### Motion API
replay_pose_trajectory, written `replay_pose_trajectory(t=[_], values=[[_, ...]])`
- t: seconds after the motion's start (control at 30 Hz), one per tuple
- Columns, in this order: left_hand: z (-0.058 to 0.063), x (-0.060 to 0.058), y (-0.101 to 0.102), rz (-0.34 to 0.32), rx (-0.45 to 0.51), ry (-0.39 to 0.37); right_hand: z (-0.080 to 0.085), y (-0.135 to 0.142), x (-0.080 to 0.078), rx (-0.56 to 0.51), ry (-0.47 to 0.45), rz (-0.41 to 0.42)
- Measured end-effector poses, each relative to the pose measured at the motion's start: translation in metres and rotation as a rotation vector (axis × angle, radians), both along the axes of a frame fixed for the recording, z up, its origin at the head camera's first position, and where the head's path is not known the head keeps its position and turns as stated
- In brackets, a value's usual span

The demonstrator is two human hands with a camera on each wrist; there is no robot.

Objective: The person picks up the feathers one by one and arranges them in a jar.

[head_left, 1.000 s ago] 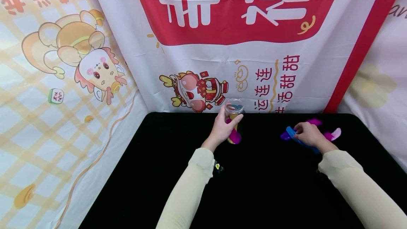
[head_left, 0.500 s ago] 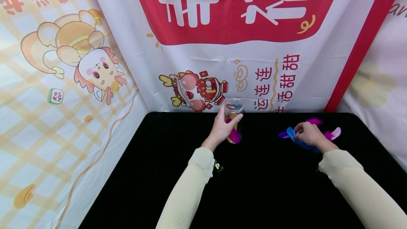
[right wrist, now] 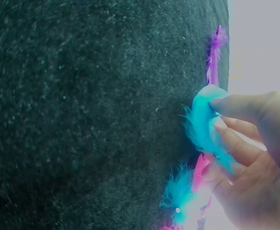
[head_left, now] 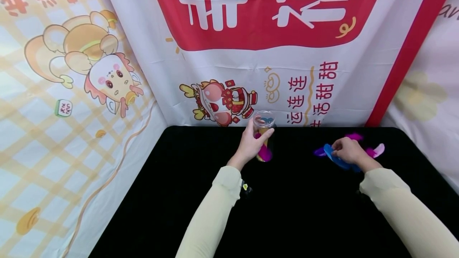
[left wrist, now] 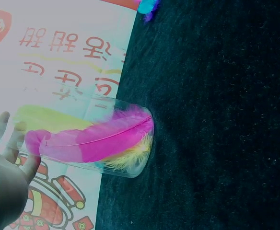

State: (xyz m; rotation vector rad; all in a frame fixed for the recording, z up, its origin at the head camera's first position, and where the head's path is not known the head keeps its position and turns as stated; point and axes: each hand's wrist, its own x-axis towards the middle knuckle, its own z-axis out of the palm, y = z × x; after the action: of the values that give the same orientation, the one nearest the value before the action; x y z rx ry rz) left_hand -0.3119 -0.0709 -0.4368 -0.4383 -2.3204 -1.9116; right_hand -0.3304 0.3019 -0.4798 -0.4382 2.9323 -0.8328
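Where the left hand (head_left: pixel 251 142) works: its fingers (left wrist: pixel 32 165) curl round a clear jar (head_left: pixel 264 124), which sits mouth up near the far edge of the black worktop (head_left: pixel 287 210).
Jar contents: a magenta feather (left wrist: pixel 92 143) and a yellow feather (left wrist: pixel 133 155) (partly hidden behind the magenta one).
Right hand (head_left: pixel 347 150): thumb and fingers pinch a blue feather (right wrist: pixel 204 122), well apart from the jar.
Near that hand: a purple feather (head_left: pixel 319 152) and a pale pink feather (head_left: pixel 379 150).

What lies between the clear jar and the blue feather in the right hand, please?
In the head view, a purple feather shows beside the blue feather; from there to the jar, the black tabletop is bare.
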Motion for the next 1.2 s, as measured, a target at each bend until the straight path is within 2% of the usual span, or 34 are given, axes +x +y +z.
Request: replay_pose_trajectory(t=[0.3, 0.63, 0.77, 0.87, 1.0, 1.2], values=[[-0.001, -0.001, 0.0, 0.004, -0.01, 0.006, 0.002, 0.002, 0.0, -0.008, -0.036, -0.002], [-0.002, -0.001, -0.001, -0.017, 0.017, 0.01, 0.009, 0.001, 0.006, -0.044, 0.032, 0.011], [0.003, 0.002, 0.001, -0.018, 0.029, -0.007, 0.016, 0.002, 0.005, -0.07, 0.006, -0.014], [0.012, 0.009, 0.002, -0.022, 0.036, -0.022, 0.019, 0.002, 0.004, -0.088, -0.017, -0.032], [0.019, 0.014, 0.002, -0.018, 0.026, -0.022, 0.02, 0.002, 0.003, -0.108, -0.015, -0.055], [0.005, 0.005, 0.001, -0.015, 0.018, -0.004, 0.02, 0.0, 0.003, -0.125, -0.025, -0.08]])
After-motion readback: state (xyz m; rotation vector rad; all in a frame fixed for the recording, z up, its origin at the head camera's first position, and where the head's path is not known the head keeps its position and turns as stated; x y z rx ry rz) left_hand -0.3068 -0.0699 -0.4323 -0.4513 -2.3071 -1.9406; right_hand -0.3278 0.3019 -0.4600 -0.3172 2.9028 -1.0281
